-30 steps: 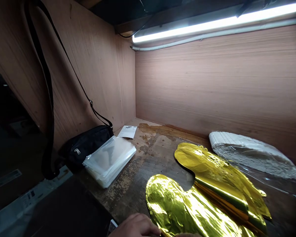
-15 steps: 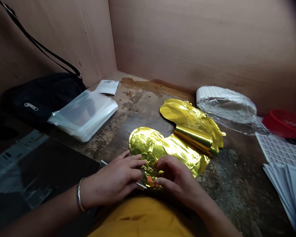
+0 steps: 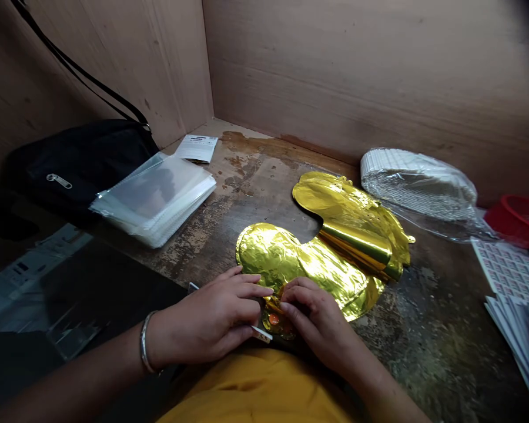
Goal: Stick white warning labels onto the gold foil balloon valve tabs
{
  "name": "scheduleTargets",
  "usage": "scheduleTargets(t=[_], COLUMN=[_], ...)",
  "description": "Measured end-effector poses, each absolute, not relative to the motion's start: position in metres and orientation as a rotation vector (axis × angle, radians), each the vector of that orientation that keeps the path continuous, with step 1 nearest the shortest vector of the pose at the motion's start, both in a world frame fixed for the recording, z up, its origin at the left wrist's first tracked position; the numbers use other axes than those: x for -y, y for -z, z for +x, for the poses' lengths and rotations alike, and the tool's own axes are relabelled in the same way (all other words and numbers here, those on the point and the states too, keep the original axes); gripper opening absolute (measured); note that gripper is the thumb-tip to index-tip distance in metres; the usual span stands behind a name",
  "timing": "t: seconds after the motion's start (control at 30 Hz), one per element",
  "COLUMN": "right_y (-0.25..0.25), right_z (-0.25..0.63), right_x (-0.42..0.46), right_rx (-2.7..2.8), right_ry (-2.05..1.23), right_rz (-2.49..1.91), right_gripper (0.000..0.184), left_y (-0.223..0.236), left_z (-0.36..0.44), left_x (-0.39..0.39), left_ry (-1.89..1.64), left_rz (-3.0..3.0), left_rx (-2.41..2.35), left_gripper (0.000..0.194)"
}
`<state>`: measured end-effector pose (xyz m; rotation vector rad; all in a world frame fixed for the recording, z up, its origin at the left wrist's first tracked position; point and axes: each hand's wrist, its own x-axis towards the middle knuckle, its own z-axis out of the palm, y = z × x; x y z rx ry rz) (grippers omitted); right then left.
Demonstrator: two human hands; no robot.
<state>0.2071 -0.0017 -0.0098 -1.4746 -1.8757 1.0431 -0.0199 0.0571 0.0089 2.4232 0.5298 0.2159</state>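
Observation:
A shiny gold foil balloon [image 3: 282, 252], flat and crinkled, lies in front of me on the dark worn table. Its near end has an orange round spot [image 3: 274, 319]. My left hand [image 3: 216, 314] holds a thin white strip [image 3: 261, 334] between thumb and palm; most of the strip is hidden, and its kind cannot be made out. The outstretched fingers of this hand rest on the balloon's near edge. My right hand [image 3: 315, 314] pinches the balloon's near end with thumb and fingertips beside the spot.
More folded gold foil [image 3: 348, 205] lies behind. To the left are clear plastic sleeves [image 3: 158, 200], a black bag [image 3: 79, 170] and a white card [image 3: 197, 148]. At right stand wrapped white straws [image 3: 417, 182], a red basket [image 3: 518, 220], a label sheet [image 3: 511, 267] and folded papers [image 3: 518, 335].
My right thumb and fingers have closed together on the foil, where they were apart before. The view has shifted slightly, so everything sits a little differently in frame.

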Motion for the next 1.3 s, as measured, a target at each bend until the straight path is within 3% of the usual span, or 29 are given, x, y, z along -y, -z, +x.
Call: scheduleTargets(t=[0.33, 0.63, 0.7, 0.73, 0.8, 0.83, 1.03, 1.3], right_y=[-0.003, 0.001, 0.0, 0.0, 0.0, 0.001, 0.012, 0.003], right_z=[0.213, 0.214, 0.214, 0.214, 0.213, 0.213, 0.22, 0.227], right_x=[-0.007, -0.007, -0.007, -0.008, -0.01, -0.011, -0.019, -0.021], right_rx=[1.549, 1.359, 1.365, 1.413, 1.501, 1.506, 1.07, 1.143], right_ry=[-1.351, -1.449, -1.422, -1.37, -1.238, -1.201, -1.406, -1.227], right_rz=[-1.542, -1.425, -1.396, -1.418, -1.501, -1.536, -1.503, -1.576], right_gripper=[0.031, 0.028, 0.042, 0.041, 0.019, 0.019, 0.033, 0.045], left_y=[-0.007, -0.007, -0.007, -0.008, -0.009, -0.01, -0.011, -0.011], left_z=[-0.007, 0.011, 0.012, 0.013, 0.012, 0.011, -0.001, 0.007], left_x=[-0.069, -0.089, -0.088, -0.086, -0.083, -0.081, -0.074, -0.084], left_ry=[-0.342, -0.299, -0.305, -0.308, -0.316, -0.324, -0.372, -0.339], left_rz=[2.334, 2.392, 2.394, 2.394, 2.393, 2.391, 2.484, 2.496], left_rx=[-0.574, -0.546, -0.55, -0.557, -0.58, -0.591, -0.648, -0.666], left_gripper=[0.004, 0.008, 0.008, 0.008, 0.009, 0.009, 0.012, 0.01])
